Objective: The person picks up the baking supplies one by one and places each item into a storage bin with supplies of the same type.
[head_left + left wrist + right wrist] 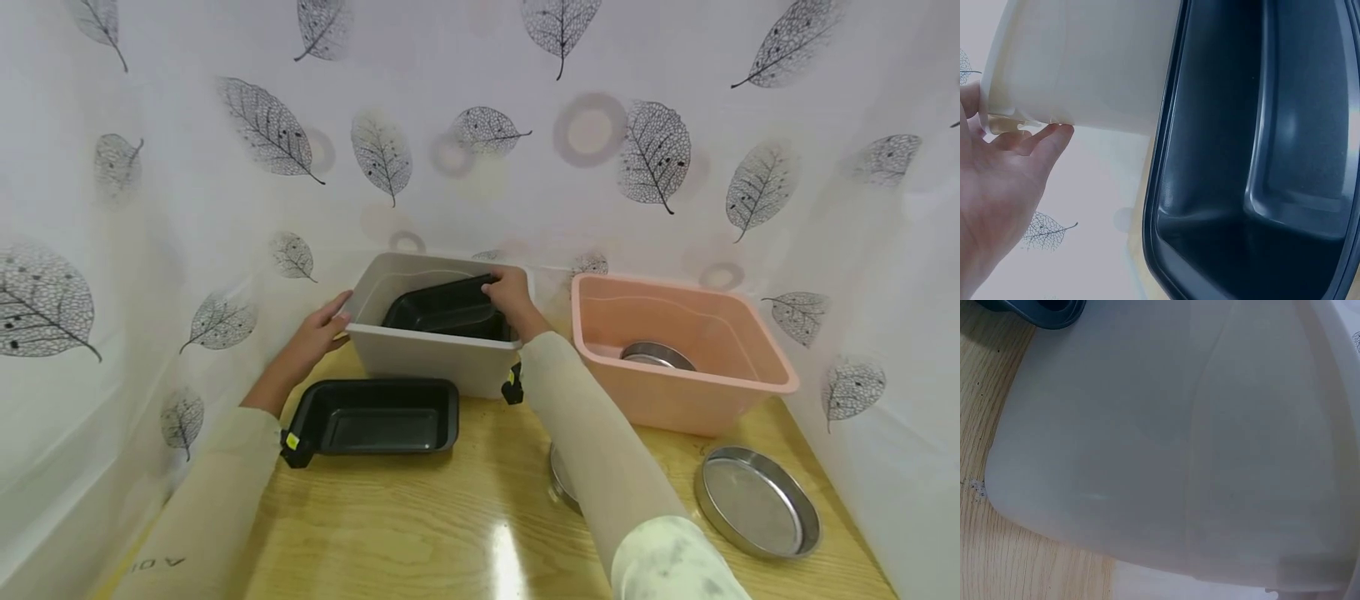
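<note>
My left hand (pixel 311 337) holds the left end of a grey plastic bin (pixel 435 357); in the left wrist view its fingers lie under the bin's rim. Inside that bin, a black loaf pan (pixel 442 310) leans at a slant, its right end raised. My right hand (pixel 512 298) pinches this raised end near the bin's right wall. Another black loaf pan (pixel 382 429) sits on the table in front of the bin, close below my left hand. Only the bin's outer wall (pixel 1135 437) and a pan's dark corner (pixel 1057 317) show in the right wrist view, with the right hand's grip hidden.
Right of the grey bin stands a pink bin (pixel 652 396) with a round metal pan (pixel 660 356) inside. On the wooden table (pixel 390 525) lie another round metal pan (pixel 757 500) and one partly under my right sleeve (pixel 600 450). Leaf-patterned curtains (pixel 480 192) enclose the table.
</note>
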Motion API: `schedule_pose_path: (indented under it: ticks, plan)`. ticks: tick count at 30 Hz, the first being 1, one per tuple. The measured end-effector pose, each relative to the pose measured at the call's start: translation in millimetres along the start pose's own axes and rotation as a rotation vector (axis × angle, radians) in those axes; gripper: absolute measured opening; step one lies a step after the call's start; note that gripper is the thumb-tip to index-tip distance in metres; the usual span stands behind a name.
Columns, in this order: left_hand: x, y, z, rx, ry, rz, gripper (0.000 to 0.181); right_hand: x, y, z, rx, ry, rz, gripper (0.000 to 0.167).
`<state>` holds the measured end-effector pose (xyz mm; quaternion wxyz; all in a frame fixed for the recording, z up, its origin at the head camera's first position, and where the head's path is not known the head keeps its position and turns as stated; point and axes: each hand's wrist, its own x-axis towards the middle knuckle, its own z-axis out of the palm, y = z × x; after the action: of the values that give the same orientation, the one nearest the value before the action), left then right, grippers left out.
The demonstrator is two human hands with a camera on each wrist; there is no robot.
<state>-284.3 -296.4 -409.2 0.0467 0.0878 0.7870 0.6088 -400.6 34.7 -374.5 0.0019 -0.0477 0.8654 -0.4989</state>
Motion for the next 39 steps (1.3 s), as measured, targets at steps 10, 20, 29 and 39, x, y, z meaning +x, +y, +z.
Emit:
schedule_pose_path:
  ticks: [10,20,29,39]
  plan:
    - [0.9,-1.4,0.5,-0.010,-0.002,0.010,0.060,7.5,-1,0,0.025,0.009,0.029,0.052]
    - [0.9,-0.4,2.4,-0.007,-0.006,0.005,0.059,-8.9,-6,-16,0.177,-0.096,0.017,0.058]
    - [0.5,-1.0,2.4,-0.022,-0.012,-0.002,0.061,-38.1,-10,-38,0.208,-0.143,-0.086,0.060]
    - [0.5,-1.2,0.9,-0.020,-0.010,-0.007,0.061,-76.0,-10,-56,0.329,-0.167,-0.163,0.058]
